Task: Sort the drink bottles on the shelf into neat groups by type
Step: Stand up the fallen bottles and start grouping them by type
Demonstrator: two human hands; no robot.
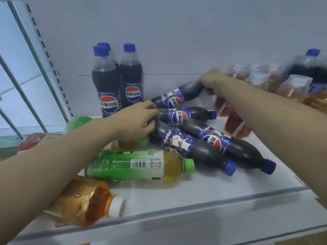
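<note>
- shelf (194, 195), front: amber tea bottle (88, 202), green tea bottle (134, 165) lying unsorted; smooth plastic.
- middle: four cola bottles (192, 151) lying loose; left hand (139, 119) curled on one's base, right hand (210, 80) gripping another's neck.
- back: three standing colas (108, 82) grouped; most sorting remains.

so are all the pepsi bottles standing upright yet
No, three pepsi bottles stand at the back, but four more lie on their sides on the shelf.
</note>
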